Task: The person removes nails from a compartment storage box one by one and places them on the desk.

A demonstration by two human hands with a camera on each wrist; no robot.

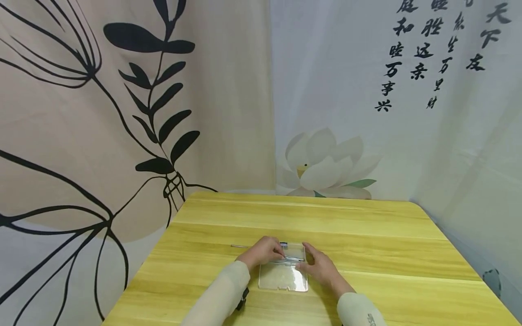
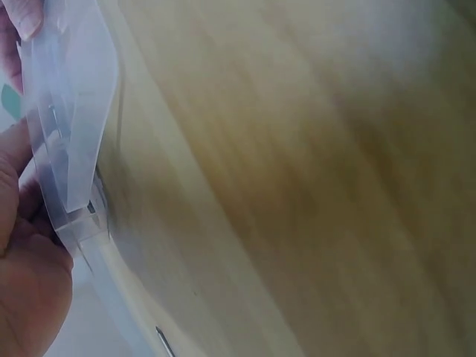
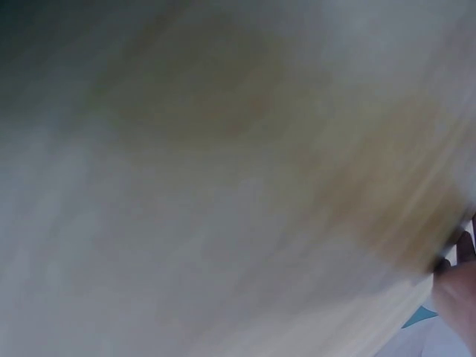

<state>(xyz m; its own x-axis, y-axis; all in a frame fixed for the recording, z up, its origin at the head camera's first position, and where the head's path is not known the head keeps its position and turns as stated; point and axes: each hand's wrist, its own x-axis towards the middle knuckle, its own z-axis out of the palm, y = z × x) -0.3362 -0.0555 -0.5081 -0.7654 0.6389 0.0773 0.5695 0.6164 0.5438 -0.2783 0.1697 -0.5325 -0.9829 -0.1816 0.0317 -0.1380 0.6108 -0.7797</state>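
Two-hand work on the wooden desk (image 1: 355,233). A clear case (image 1: 280,277) lies opened out in front of the person, one half near, the other half beyond it. Thin metal rods (image 1: 294,259) sit by the joint of the two halves, long axis running roughly left to right, right ends close to the case's right edge.

Left hand (image 1: 265,250): comes in from the left, thumb and forefinger brought together, apparently pinching the rods at their left ends (contact is partly covered by the fingers). Right hand (image 1: 321,268): thumb and fingers parted, curved about the case's right edge, gripping it; the right wrist view is too blurred to add anything.

Key relation, as I judge it: the rods extend rightward from the left fingertips, nearly parallel to the joint, so alignment with the case depends on the left hand, which is nearer their held end. A loose rod (image 1: 238,246) lies on the desk left of the left hand, also roughly crosswise.
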